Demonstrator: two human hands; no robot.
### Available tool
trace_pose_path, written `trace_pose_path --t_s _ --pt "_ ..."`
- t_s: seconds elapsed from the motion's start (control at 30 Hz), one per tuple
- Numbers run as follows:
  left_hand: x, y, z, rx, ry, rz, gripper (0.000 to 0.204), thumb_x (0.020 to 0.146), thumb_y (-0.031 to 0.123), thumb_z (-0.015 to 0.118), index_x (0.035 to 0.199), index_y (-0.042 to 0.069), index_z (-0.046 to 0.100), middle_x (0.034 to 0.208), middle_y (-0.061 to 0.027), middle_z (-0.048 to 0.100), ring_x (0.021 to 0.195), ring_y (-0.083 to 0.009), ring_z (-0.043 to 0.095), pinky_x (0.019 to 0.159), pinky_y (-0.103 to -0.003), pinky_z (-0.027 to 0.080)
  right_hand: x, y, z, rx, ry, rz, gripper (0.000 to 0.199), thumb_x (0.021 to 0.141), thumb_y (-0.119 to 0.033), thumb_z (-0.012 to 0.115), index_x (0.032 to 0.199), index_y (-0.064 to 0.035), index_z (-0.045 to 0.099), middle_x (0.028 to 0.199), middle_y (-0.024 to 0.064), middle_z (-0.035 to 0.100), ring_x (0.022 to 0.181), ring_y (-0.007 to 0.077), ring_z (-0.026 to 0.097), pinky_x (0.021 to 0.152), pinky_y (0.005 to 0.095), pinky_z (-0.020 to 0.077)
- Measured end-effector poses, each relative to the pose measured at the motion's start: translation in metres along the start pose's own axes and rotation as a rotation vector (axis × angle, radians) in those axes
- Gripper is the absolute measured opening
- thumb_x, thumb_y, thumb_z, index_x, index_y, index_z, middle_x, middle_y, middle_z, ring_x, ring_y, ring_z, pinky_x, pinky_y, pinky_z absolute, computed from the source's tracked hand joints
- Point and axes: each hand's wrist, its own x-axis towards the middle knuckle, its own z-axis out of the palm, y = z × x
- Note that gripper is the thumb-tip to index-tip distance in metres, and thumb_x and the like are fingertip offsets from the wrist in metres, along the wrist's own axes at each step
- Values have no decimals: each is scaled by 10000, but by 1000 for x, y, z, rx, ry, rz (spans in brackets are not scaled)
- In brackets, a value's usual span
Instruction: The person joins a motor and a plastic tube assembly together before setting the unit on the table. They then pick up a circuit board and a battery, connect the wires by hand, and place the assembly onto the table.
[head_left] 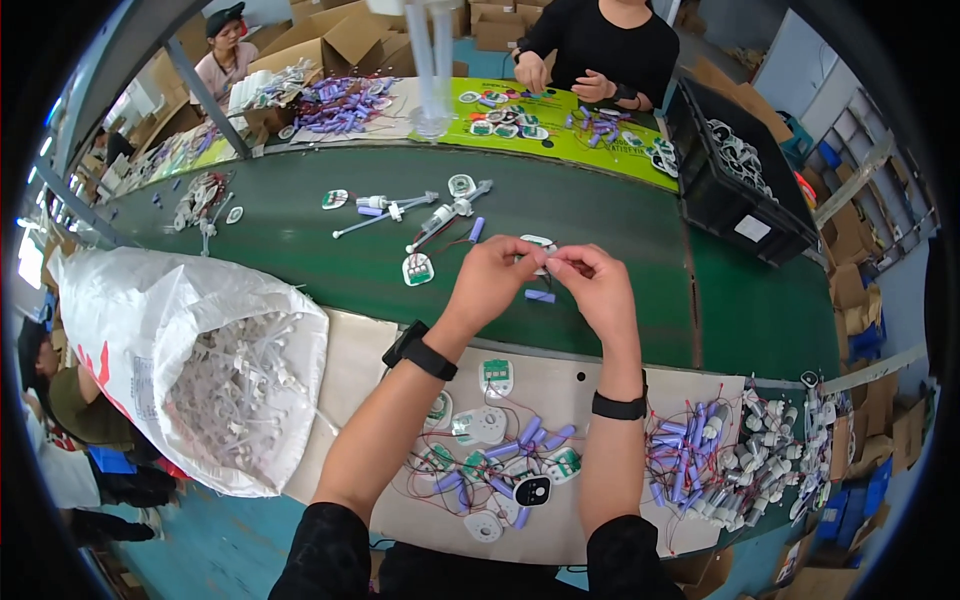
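My left hand [492, 280] and my right hand [600, 290] meet over the green conveyor belt [620, 235], thumbs and fingertips pinched together. What sits between them is small and mostly covered by the fingers. Just behind the fingertips shows a white round part with a green circuit board [537, 241]. A purple battery cell [540, 296] lies below the fingers, near thin wires. To the left on the belt are another circuit board piece [417, 268], a loose purple cell [476, 230] and white tube assemblies [440, 222].
A white sack [130, 310] of clear plastic tubes lies at left. Wired boards and cells [500, 460] cover the near table, with motor-like parts [765, 450] piled at right. A black crate [740, 205] stands far right. Across the belt a person [620, 50] handles parts; another sits far left.
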Motion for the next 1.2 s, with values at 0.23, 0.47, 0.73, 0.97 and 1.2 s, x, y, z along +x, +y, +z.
trace_pose_path --t_s 0.23,0.47,0.73,0.97,1.2 --pt "-7 5 5 474 126 260 224 901 147 704 987 -60 696 1034 -100 661 846 -147 672 740 -269 528 1 8 2 60 -15 96 137 894 -75 705 990 23 715 849 24 694 769 70 605 696 217 481" --pt "-1 -9 4 238 135 192 204 933 101 664 1048 -67 683 1038 -92 676 920 -135 670 782 -268 565 4 14 13 61 106 14 125 899 -55 697 1001 16 715 908 -10 640 782 59 561 685 201 447" --pt "-7 -12 -8 -376 131 41 405 950 -3 585 1343 -50 503 1117 -139 667 975 -171 674 826 -285 604 2 8 23 -140 101 -95 124 852 -47 725 971 -10 733 1007 26 630 774 86 566 684 226 463" --pt "-9 -14 -4 -389 102 36 397 962 26 596 1344 -41 512 1110 -107 673 978 -160 675 864 -289 597 -1 9 29 -331 147 -273 143 818 -42 720 958 -28 747 1256 80 583 853 193 633 742 306 530" --pt "-11 -9 -5 -356 107 40 387 963 21 589 1339 -46 527 1112 -112 673 969 -154 675 862 -282 595 -3 4 31 -264 166 -296 129 823 -12 717 949 -21 740 1321 95 556 891 196 660 833 323 542"
